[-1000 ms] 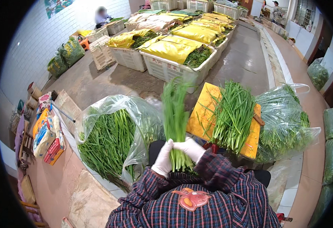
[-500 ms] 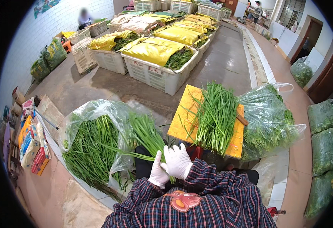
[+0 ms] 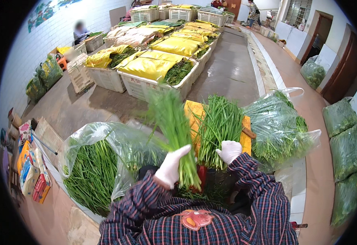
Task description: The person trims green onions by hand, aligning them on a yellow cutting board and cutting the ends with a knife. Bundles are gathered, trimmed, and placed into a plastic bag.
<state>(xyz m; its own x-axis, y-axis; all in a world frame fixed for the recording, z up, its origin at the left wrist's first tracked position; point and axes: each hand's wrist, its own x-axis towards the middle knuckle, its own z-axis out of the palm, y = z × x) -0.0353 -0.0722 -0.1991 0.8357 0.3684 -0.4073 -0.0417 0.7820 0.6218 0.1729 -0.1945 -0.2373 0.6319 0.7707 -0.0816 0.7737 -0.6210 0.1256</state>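
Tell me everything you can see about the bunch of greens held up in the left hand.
The bunch of greens is a sheaf of long, thin, bright green stalks, like chives, blurred toward the tips. It stands nearly upright, leaning slightly left at the top, fanning wider above. The white-gloved left hand grips it near the lower end, and the stalk ends stick out below the grip. It is raised in front of the pile of similar greens, apart from the right hand.

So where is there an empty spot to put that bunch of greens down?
Bare grey floor lies open between the white crates and the clear bag of greens. The wide aisle right of the crates is open too. Near the left hand and right hand, it's crowded: the yellow board and the bags fill it.
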